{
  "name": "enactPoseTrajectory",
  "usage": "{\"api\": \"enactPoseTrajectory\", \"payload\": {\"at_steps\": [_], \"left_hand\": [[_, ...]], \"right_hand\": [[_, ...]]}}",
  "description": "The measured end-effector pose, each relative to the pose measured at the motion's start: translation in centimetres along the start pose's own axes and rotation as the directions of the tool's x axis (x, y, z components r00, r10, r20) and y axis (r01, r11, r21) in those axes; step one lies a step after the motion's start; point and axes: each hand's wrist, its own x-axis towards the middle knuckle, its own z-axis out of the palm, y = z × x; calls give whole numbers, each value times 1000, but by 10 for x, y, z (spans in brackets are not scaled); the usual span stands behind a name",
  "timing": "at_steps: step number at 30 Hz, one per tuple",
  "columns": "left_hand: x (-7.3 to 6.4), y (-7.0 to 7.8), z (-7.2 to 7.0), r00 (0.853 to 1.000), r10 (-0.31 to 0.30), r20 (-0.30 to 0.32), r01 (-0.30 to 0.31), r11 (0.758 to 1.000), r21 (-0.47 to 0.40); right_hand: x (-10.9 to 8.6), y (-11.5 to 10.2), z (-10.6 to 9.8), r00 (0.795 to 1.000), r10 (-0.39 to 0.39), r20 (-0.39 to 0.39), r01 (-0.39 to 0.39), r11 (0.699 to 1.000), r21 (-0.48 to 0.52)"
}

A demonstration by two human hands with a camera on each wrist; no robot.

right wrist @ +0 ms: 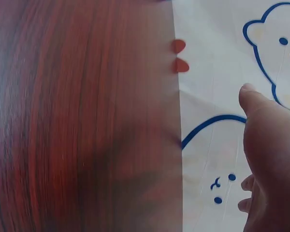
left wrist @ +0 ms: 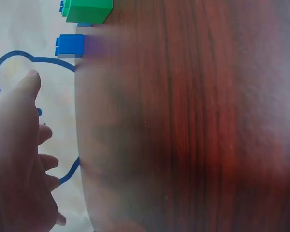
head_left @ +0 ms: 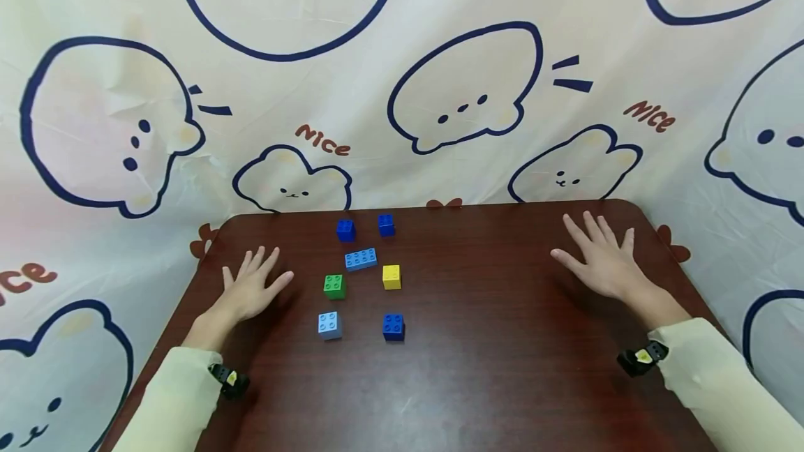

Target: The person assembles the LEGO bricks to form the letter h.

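Note:
My left hand (head_left: 248, 291), fingers spread and holding nothing, is over the left side of the brown table, left of a group of toy building bricks. Nearest to it is a green brick (head_left: 334, 287). A light blue brick (head_left: 329, 326) lies in front of that, with a dark blue brick (head_left: 393, 327) to its right. Further back are a yellow brick (head_left: 391, 277), a longer blue brick (head_left: 361, 259) and two dark blue bricks, one left (head_left: 345, 230) and one right (head_left: 386, 224). Far from the bricks, my right hand (head_left: 603, 260) spreads its fingers over the table's right side, gripping nothing.
The dark brown wooden table (head_left: 477, 368) has rounded far corners. Behind and beside it hangs a pale cloth (head_left: 465, 180) printed with blue cartoon outlines. Each sleeved wrist carries a small black device, one left (head_left: 229, 381) and one right (head_left: 642, 358).

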Motion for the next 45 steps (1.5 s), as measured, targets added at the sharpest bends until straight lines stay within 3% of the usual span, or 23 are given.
{"api": "enactPoseTrajectory", "payload": {"at_steps": [10,15,20,26,35,41,45], "left_hand": [[-31,9,5,996,84,-25,-86,992,-90],[-47,18,5,990,139,-29,-142,967,-212],[-56,30,7,983,180,-46,-186,939,-289],[-65,41,12,982,186,-33,-184,899,-398],[-70,44,29,967,254,-15,-215,786,-580],[-70,46,42,960,277,-39,-245,765,-596],[-69,46,49,959,280,-49,-251,751,-610]], "right_hand": [[-12,-31,3,991,-126,-51,131,985,108],[-16,-48,14,970,-220,-108,233,963,135],[-20,-65,27,959,-264,-104,281,933,224],[-24,-89,43,946,-308,-103,323,866,381],[-24,-127,73,933,-338,-124,346,749,565],[-23,-148,85,939,-335,-74,296,680,671],[-22,-162,93,933,-358,-43,279,642,714]]}}
